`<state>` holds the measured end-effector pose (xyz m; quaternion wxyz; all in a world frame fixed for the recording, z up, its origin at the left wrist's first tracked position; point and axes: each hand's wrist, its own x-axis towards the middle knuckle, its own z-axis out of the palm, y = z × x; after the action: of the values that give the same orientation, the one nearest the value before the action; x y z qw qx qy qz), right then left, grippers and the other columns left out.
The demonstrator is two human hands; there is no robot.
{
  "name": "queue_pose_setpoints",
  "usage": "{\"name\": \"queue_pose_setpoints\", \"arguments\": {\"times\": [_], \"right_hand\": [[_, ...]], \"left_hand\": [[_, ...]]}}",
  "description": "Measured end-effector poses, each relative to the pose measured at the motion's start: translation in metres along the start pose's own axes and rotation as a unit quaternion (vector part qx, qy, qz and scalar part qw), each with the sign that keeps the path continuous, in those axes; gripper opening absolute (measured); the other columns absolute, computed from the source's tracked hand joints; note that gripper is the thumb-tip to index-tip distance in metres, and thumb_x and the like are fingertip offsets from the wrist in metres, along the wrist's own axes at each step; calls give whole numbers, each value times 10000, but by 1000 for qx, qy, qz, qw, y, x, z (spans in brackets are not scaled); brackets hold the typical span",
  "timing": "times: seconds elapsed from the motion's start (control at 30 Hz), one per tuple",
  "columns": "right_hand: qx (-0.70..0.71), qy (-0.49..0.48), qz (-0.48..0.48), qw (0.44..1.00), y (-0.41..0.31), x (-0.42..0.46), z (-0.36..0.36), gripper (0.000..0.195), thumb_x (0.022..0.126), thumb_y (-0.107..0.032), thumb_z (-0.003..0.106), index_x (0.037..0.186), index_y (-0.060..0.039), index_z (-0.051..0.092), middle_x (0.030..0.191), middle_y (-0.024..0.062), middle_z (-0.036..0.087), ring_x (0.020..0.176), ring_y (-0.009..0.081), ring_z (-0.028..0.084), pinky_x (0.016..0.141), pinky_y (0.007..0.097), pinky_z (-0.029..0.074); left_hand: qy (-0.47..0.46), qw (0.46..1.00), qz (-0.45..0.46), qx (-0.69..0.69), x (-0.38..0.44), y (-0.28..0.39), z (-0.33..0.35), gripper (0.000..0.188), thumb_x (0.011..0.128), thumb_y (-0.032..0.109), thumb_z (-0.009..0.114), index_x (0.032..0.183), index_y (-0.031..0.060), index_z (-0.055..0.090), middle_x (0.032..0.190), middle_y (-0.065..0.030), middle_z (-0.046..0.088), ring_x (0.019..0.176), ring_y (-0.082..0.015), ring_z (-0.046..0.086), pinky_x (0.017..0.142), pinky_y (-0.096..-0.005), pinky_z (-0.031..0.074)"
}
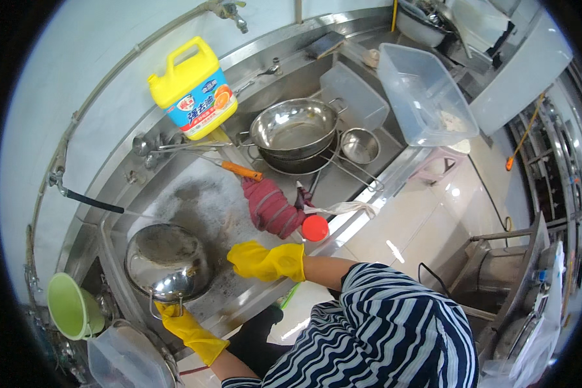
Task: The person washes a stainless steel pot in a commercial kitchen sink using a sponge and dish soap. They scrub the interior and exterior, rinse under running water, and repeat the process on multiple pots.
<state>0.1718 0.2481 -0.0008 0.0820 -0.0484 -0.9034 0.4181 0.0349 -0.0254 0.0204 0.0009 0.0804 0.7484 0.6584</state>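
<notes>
A stainless-steel two-handled wok [167,264] is tilted in the soapy sink [109,242], its scorched underside facing up. My left hand [182,327], in a yellow rubber glove, grips it by the near rim and loop handle; the fingertips are hidden behind the metal. Water runs from a black hose [94,201] towards the wok's far side. My right hand [262,262], gloved alike, hovers over the sink's near edge with fingers curled; whether anything is in them is hidden. Beyond it lie a red striped cloth [271,206] and a red-capped container [315,228].
A yellow detergent jug [196,89] stands on the back ledge beside several ladles [148,145]. Stacked metal pans [296,128], a strainer [360,145] and clear plastic bins [424,97] are to the right. A green bucket [72,305] stands at left.
</notes>
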Motion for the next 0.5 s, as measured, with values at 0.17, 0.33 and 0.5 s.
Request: {"name": "queue_pose_setpoints", "arguments": {"times": [0.17, 0.33, 0.5], "right_hand": [[-17, -28, -64, 997, 0, 46, 16, 269, 795, -255, 595, 949, -37, 636, 980, 203, 622, 967, 409, 574, 825, 491, 447], [-115, -55, -34, 991, 34, 129, 40, 356, 836, -252, 578, 1119, -36, 592, 1173, 210, 560, 1128, 387, 515, 941, 469, 407], [-344, -113, 85, 928, 107, 218, 50, 465, 878, -248, 560, 1290, -35, 549, 1365, 217, 499, 1289, 365, 455, 1057, 448, 368]], "left_hand": [[101, 991, -28, -85, 7, -12, -23, 520, 860, 59, 471, 1364, -66, 446, 1179, -148, 611, 929, -219, 625, 839, -266, 481], [150, 956, -83, -236, 13, 27, 2, 518, 761, 86, 478, 1264, -8, 560, 1174, -124, 613, 1050, -237, 588, 907, -314, 451], [184, 949, -70, -248, 7, 19, 3, 477, 757, 108, 489, 1210, 13, 600, 1100, -113, 643, 998, -237, 624, 865, -309, 490]]}}
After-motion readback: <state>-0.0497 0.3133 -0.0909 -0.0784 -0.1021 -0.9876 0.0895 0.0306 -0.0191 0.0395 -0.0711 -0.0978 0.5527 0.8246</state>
